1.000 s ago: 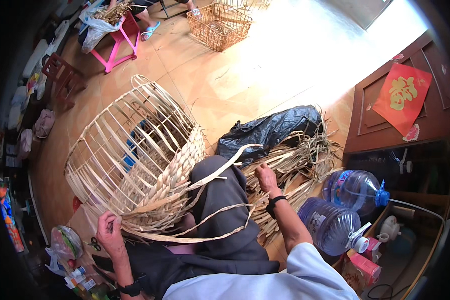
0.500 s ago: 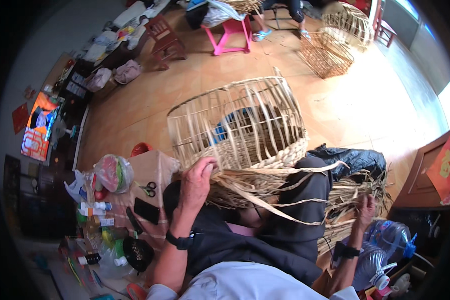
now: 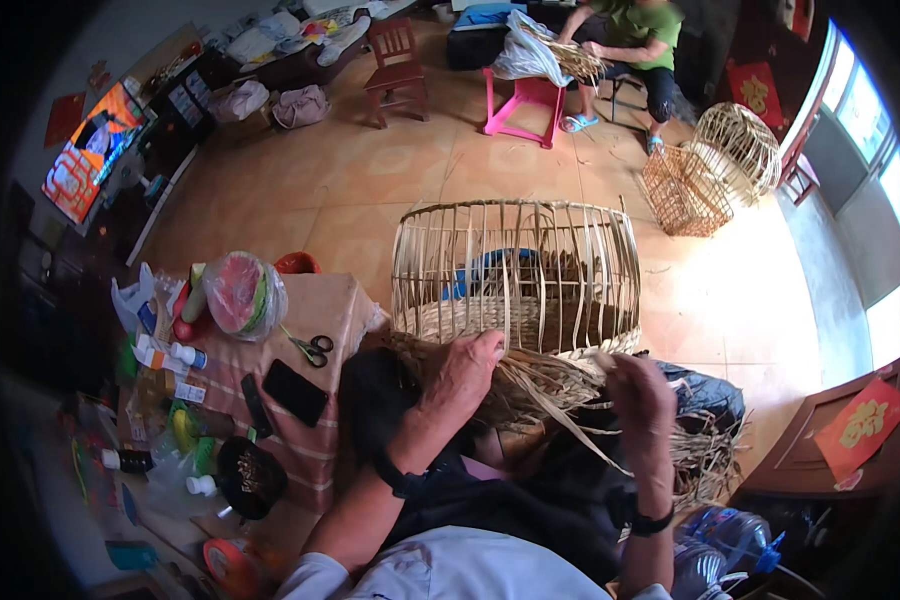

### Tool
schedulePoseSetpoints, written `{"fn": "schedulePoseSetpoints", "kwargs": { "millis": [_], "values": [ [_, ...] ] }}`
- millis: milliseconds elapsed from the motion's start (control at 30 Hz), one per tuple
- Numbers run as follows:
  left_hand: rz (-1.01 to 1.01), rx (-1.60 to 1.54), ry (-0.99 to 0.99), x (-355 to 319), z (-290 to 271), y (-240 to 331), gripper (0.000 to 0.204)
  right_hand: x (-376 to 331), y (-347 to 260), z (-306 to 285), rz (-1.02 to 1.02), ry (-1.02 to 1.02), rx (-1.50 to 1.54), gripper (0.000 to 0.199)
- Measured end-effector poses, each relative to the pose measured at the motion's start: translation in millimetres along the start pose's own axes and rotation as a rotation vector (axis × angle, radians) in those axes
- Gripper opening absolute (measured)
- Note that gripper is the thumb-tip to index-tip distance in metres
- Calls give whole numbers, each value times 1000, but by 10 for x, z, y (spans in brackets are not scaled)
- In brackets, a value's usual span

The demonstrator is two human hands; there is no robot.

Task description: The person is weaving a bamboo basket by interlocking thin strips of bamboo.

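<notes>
A partly woven basket [image 3: 515, 255] stands in front of my knees, with upright ribs and a tightly braided lower band. My left hand [image 3: 460, 375] is closed at its near edge, pinching dried leaf strips [image 3: 545, 380] that fan out to the right across my lap. My right hand [image 3: 645, 400] is raised at the right of these strips. Its fingers are bent together and slightly blurred; what they hold, if anything, cannot be made out. Through the ribs a blue object [image 3: 470, 275] shows.
At left, a cloth-covered table [image 3: 300, 420] bears scissors [image 3: 310, 345], a black phone [image 3: 295, 392] and wrapped melon [image 3: 240, 295]. Loose straw [image 3: 705, 460] and water bottles [image 3: 730, 540] lie at right. A person in green [image 3: 640, 40] handles straw beyond a pink stool [image 3: 520, 110].
My right hand has come up from the straw pile on the right toward the basket. My left hand is still at the basket's near edge. The head view has shifted.
</notes>
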State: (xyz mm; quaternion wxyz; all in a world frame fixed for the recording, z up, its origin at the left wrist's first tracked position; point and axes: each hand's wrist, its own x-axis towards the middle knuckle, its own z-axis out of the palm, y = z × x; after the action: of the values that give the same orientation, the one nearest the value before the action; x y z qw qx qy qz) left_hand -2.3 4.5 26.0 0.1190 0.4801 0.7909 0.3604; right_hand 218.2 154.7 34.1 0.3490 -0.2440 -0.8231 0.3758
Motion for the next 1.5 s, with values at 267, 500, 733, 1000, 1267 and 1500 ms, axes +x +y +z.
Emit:
{"fn": "schedulePoseSetpoints", "kwargs": {
  "millis": [267,500,733,1000,1267,1500],
  "values": [
    [-111,-80,84,37,166,-122,11,497,-256,661,-57,-285,-220,9],
    [-119,-466,327,39,558,-235,53,529,-227,1005,-43,-238,-421,24],
    [1,-532,261,88,659,-289,33,514,-123,1095,-115,-253,-363,13],
    [183,-145,418,48,631,-347,21,405,-44,1225,-95,-115,-292,11],
    [-229,-686,85,-35,313,-185,40,311,-321,998,-283,-159,-440,8],
    [172,-151,5,-90,98,-327,10,421,-224,675,-228,-262,-458,4]
  ]
}}
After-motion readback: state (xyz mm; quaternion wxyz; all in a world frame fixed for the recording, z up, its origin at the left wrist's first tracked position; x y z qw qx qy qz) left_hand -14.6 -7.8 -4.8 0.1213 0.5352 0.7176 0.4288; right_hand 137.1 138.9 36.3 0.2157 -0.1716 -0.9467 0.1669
